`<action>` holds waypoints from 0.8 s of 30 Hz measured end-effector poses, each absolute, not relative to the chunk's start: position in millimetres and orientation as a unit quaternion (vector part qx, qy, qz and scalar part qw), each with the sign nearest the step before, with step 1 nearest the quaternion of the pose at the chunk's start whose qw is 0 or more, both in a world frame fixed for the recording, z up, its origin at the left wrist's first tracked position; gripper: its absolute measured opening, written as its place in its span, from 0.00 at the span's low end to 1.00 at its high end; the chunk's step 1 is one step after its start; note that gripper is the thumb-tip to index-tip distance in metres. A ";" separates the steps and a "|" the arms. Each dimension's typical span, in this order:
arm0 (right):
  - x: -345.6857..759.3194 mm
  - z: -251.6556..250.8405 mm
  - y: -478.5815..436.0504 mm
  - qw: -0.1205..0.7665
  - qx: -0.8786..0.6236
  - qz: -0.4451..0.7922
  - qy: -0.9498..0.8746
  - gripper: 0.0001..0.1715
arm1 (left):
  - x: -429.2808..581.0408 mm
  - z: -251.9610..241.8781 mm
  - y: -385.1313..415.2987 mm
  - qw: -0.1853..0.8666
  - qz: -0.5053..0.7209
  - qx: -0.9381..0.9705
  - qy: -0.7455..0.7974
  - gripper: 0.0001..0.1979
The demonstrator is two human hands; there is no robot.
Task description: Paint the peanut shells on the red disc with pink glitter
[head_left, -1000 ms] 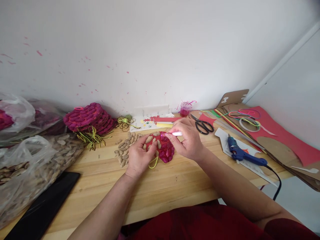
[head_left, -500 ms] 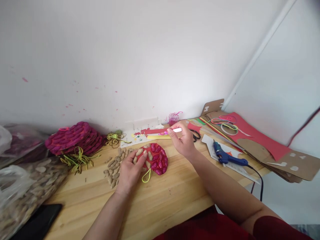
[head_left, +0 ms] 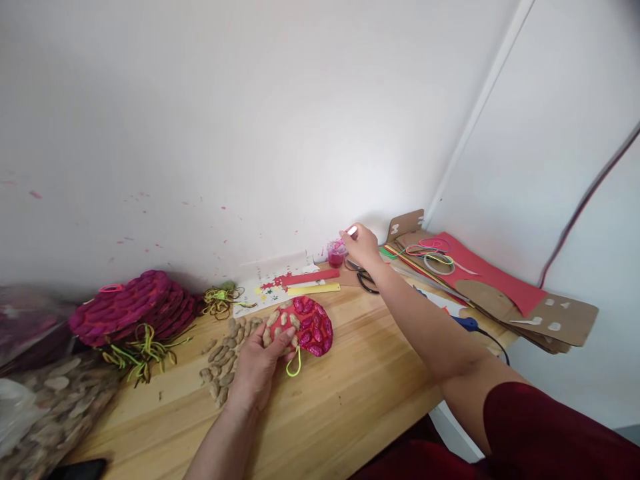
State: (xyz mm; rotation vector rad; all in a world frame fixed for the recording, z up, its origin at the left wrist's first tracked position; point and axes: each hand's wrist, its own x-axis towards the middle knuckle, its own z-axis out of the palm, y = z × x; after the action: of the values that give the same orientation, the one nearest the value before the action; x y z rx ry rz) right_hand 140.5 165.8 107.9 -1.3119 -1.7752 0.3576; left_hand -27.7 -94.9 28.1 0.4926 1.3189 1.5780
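My left hand [head_left: 263, 363] grips a round red disc [head_left: 313, 325] covered in peanuts, thumb on its face. The disc's right part has magenta-painted peanuts; those on the left are bare tan. From its lower edge hangs a yellow-green cord loop [head_left: 295, 363]. My right hand [head_left: 364, 245] pinches a white-handled paintbrush [head_left: 353, 231] over a small clear cup of magenta paint [head_left: 337, 255] by the wall. The brush's tip is hard to make out at the cup. Loose peanuts [head_left: 225, 353] lie left of the disc, partly behind my left hand.
At left stand a stack of finished magenta discs [head_left: 135, 307] and a plastic bag of peanuts [head_left: 60, 407]. Black scissors [head_left: 367, 283] lie near the paint. A blue glue gun [head_left: 467, 324], mostly behind my right arm, and cardboard pieces [head_left: 570, 320] are at right.
My right hand has carried the paintbrush away from the disc, forward to the paint cup. The left hand still holds the disc, now tilted slightly differently. The view has shifted to the right.
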 end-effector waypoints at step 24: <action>123.7 102.9 179.9 0.252 -0.605 0.059 -0.753 0.14 | -27.4 22.7 -93.5 0.484 0.657 0.235 0.528 0.26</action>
State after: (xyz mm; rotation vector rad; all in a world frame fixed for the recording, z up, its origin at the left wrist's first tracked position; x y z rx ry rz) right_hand 123.7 179.9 102.9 -1.6463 -2.0487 0.1598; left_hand -27.4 -93.5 22.7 0.5724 1.2846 1.5998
